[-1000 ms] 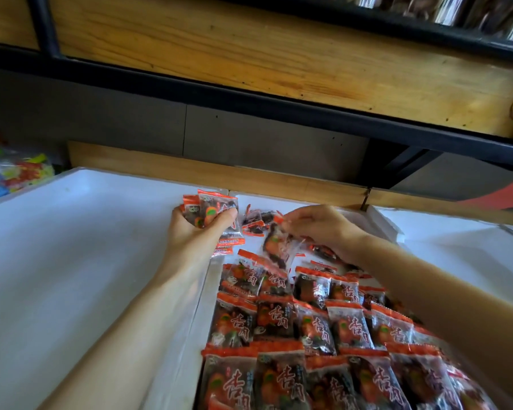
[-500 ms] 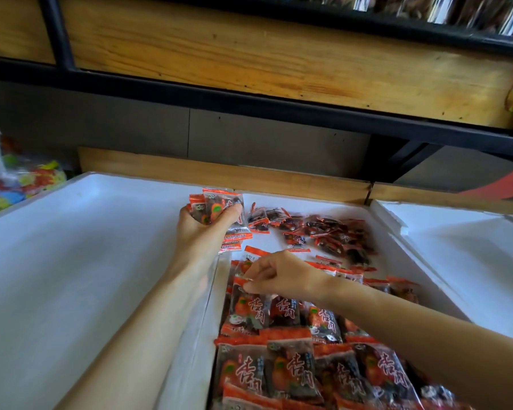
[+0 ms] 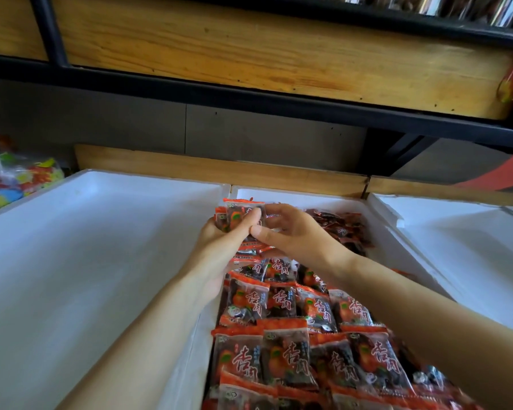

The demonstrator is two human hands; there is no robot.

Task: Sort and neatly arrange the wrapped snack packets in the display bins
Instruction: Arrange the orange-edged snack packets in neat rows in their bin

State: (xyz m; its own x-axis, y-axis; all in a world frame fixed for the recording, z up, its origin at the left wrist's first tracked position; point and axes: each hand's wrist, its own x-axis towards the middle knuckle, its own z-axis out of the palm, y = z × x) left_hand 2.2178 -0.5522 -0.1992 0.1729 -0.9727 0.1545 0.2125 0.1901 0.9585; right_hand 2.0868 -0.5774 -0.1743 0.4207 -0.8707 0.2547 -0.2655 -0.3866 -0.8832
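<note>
Your left hand (image 3: 219, 242) grips a packet stack (image 3: 240, 216); your right hand (image 3: 295, 236) touches it, perhaps pinching one. Rows (image 3: 282, 353) below your wrists lie neat; the loose pile (image 3: 342, 232) beyond awaits sorting.

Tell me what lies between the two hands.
A small stack of packets: the left hand grips it and the right hand pinches its right edge. The head view shows this.

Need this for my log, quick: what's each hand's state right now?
Left hand: grips a stack of snack packets.
Right hand: fingers curled, pinching the same stack's right edge.
</note>
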